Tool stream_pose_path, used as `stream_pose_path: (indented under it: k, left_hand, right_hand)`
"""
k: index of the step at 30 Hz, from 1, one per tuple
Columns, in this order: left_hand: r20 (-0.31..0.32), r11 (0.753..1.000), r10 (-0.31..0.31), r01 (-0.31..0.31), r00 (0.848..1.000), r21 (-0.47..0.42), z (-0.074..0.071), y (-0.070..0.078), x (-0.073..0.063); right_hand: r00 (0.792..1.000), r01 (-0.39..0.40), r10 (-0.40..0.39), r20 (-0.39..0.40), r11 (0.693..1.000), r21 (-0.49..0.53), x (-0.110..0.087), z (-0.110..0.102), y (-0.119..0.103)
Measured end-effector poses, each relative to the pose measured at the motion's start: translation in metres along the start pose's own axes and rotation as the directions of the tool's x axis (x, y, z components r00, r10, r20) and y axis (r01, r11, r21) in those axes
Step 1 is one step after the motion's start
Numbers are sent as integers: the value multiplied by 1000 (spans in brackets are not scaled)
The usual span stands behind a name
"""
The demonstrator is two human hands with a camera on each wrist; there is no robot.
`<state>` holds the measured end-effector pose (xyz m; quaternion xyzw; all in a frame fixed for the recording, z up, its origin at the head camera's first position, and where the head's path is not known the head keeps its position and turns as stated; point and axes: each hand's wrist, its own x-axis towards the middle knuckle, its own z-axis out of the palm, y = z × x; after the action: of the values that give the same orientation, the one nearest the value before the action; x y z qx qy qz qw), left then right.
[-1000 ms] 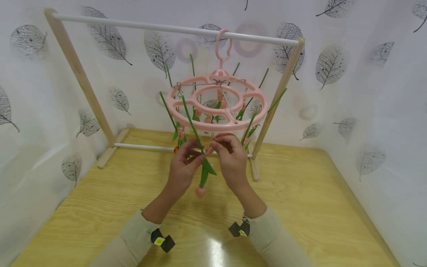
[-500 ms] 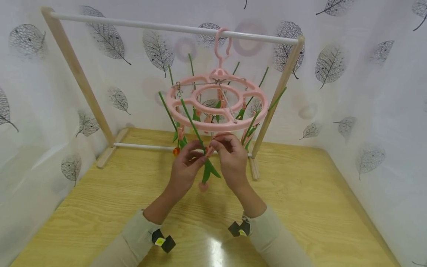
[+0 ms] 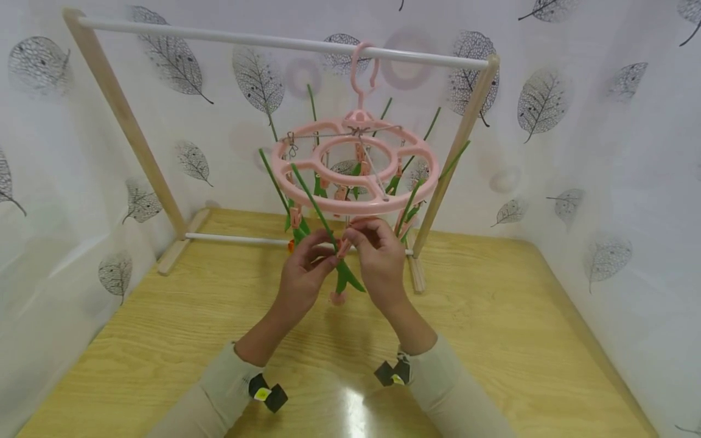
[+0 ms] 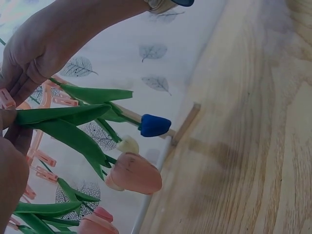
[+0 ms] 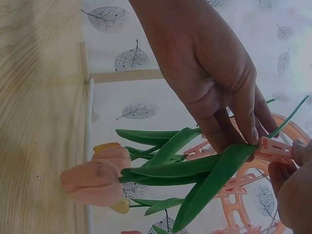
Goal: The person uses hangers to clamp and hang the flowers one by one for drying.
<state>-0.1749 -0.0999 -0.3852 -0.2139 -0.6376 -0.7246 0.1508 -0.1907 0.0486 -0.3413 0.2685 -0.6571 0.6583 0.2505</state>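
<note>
My left hand (image 3: pixel 301 267) pinches the stem of an artificial tulip just above its green leaves. The pale pink bloom (image 5: pixel 92 180) hangs head down over the table, and the stem slants up to the left. Right beside it, my right hand (image 3: pixel 380 258) pinches the handle end of a pink clothespin (image 5: pixel 273 149) between thumb and fingers. In the right wrist view the clothespin's mouth end lies right at the stem. The clothespin hangs below the front rim of a round pink drying hanger (image 3: pixel 358 208).
Several tulips, one of them blue (image 4: pixel 155 125), hang head down from other clips around the hanger. Its hook sits on the white top bar (image 3: pixel 285 44) of a wooden-legged rack. Leaf-patterned curtains surround the wooden table (image 3: pixel 482 340).
My left hand has brought the tulip slightly right and up, and its stem now meets the clothespin. The right hand stays nearly still on the clothespin. The view has shifted slightly.
</note>
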Motion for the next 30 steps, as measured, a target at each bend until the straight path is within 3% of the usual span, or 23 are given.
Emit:
stream_pose_path:
  k: [11,21,30]
  left_hand:
    - [6,1000,13,-12,1000,-20,1,-1,1]
    - [-8,1000,20,-21,1000,-8,0,-4,4]
    - [-52,1000,7,-5,999,26,-3,-3,4]
  right_hand:
    - [999,-30,31,18,999,-23,0,0,1]
    - [1000,11,-11,4,994,-107,1,-2,5]
    - [998,57,-55,16,994,-98,2,-4,10]
